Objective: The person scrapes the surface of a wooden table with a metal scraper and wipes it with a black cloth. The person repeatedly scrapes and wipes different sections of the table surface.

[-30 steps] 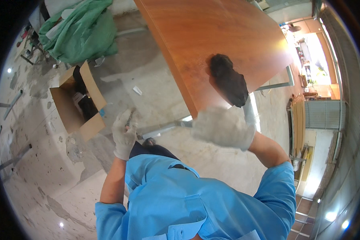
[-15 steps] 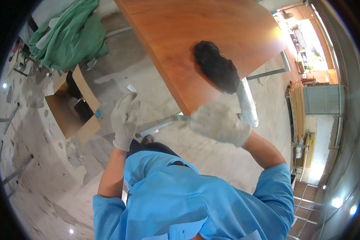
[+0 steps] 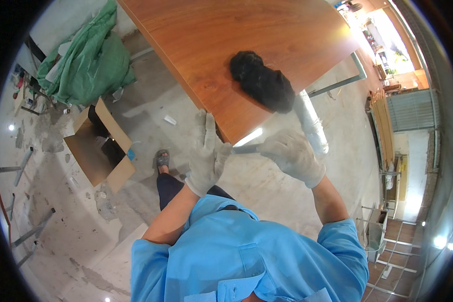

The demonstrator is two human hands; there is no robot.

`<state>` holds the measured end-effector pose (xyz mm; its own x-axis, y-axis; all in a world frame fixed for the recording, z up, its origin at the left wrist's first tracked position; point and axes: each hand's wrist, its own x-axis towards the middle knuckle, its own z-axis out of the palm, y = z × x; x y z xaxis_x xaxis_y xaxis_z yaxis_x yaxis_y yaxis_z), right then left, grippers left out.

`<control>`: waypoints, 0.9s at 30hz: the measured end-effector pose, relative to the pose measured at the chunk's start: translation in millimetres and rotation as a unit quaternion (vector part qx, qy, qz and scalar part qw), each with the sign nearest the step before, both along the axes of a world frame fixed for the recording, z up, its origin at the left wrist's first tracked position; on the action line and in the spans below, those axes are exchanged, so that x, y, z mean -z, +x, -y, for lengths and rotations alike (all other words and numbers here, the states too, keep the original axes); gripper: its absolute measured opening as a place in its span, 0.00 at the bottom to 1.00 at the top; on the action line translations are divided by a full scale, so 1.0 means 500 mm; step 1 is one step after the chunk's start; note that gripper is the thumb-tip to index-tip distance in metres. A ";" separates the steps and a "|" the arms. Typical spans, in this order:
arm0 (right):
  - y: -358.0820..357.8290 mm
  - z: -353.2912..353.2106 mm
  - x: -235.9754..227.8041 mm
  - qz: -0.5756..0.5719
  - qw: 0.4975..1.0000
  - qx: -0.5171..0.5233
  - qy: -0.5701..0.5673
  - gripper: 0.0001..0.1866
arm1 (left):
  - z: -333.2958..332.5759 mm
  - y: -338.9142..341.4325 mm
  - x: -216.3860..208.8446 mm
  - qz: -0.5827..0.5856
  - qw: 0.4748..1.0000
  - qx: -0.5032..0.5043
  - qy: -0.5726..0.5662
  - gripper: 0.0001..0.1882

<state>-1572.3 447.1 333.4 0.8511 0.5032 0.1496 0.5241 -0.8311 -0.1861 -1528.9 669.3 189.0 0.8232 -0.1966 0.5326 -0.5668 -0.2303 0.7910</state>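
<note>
Both my hands wear pale work gloves at the near corner of a brown wood-grain tabletop (image 3: 201,35). My left hand (image 3: 205,158) is open, its fingers stretched up beside the tabletop's left edge and its thumb apart. My right hand (image 3: 292,157) is closed, to the right of that corner. A short dark grey bar (image 3: 245,149) shows between the two hands, its right end at my right fingertips. Whether I grip it or it lies behind them, I cannot tell. A crumpled black bundle (image 3: 262,82) lies on the tabletop.
An open cardboard box (image 3: 88,158) with dark things inside stands on the floor at left, near a green cloth heap (image 3: 88,65). A clear-wrapped roll (image 3: 311,123) lies right of the tabletop. Metal legs (image 3: 360,65) support the table. Brown boards (image 3: 382,128) lean at far right.
My left hand has moved right, to the tabletop's corner. My right hand has shifted slightly right and lower, and its fingers look closed. The view has shifted, showing my foot on the floor.
</note>
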 end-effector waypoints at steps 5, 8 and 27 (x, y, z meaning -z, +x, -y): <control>0.023 -0.030 -0.007 0.033 0.999 0.005 0.033 0.12 | -0.010 -0.035 0.000 0.047 0.998 0.044 0.028 0.41; 0.066 -0.048 -0.012 0.086 0.995 -0.048 -0.001 0.12 | -0.033 -0.083 0.001 0.032 0.993 0.098 0.060 0.37; -0.006 0.018 -0.043 0.135 0.985 -0.026 -0.102 0.04 | -0.133 0.094 -0.084 0.098 0.987 -0.056 0.116 0.21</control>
<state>-1575.5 438.2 354.7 0.7666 0.5876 0.2588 0.5739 -0.8078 0.1340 -1482.1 735.8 231.1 0.7320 -0.2459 0.6354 -0.6649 -0.4611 0.5876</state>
